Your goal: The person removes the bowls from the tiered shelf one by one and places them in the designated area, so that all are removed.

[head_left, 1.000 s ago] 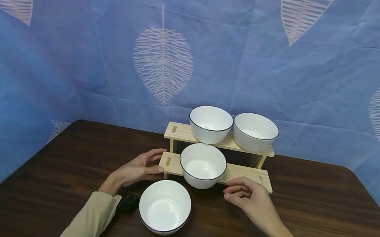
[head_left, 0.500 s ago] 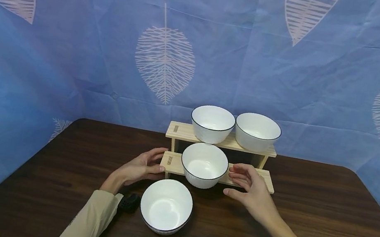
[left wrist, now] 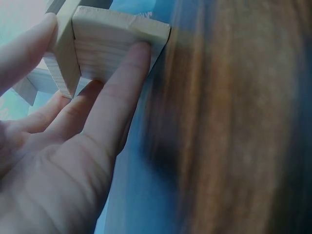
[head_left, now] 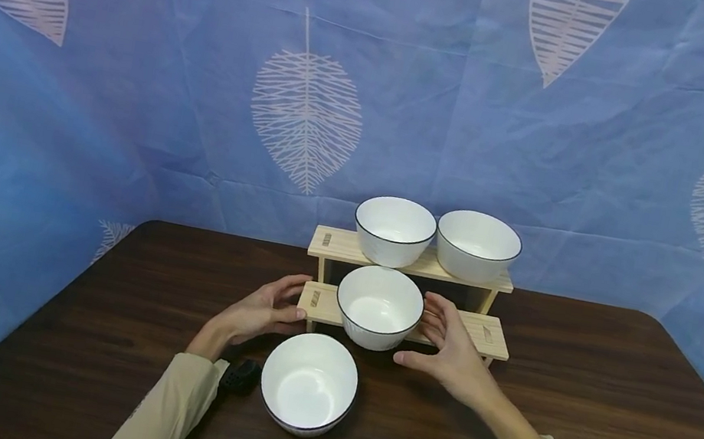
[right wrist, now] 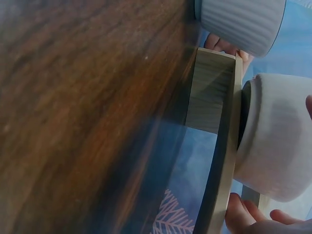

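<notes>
A two-tier wooden stand stands towards the back. On its lower board sits a white dark-rimmed bowl. My left hand grips the lower board's left end, thumb at the front corner and fingers further back; in the left wrist view a finger lies along the leg panel. My right hand is spread beside the lower bowl, fingertips right at its right side and thumb low in front. In the right wrist view fingertips show just beyond the bowl.
Two matching bowls, one on the left and one on the right, sit on the upper board. Another white bowl stands on the dark wooden table near my left forearm. A blue leaf-print cloth hangs behind.
My right hand has moved left and slightly forward to the lower bowl, its thumb and fingers spreading apart. My left hand has stayed at the stand's end. The bowls have not moved.
</notes>
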`<state>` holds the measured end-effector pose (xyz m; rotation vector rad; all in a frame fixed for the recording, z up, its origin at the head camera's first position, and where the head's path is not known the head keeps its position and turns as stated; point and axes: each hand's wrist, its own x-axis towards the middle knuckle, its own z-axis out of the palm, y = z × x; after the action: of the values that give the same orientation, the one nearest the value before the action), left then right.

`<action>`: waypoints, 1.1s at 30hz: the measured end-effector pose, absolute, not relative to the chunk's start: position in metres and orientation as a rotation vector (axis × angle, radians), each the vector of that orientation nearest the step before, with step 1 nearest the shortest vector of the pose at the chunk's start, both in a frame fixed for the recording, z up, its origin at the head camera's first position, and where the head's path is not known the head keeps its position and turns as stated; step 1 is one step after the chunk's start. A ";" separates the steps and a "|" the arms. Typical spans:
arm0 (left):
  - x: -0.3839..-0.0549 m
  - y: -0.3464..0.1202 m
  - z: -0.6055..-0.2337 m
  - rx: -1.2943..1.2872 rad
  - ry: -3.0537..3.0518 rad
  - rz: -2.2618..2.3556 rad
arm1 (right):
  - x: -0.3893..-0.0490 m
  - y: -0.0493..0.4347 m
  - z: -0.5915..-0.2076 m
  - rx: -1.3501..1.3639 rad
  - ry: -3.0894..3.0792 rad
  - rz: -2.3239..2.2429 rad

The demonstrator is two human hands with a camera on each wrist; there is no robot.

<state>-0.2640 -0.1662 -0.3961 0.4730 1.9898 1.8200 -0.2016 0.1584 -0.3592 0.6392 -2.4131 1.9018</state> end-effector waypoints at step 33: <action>-0.265 -0.166 -0.396 0.468 1.984 1.822 | -0.225 0.137 -0.370 0.719 -2.354 1.924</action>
<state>-0.2648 -0.1661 -0.3963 0.4685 1.9844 1.8223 -0.2248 0.1368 -0.3700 0.7185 -2.3542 1.9243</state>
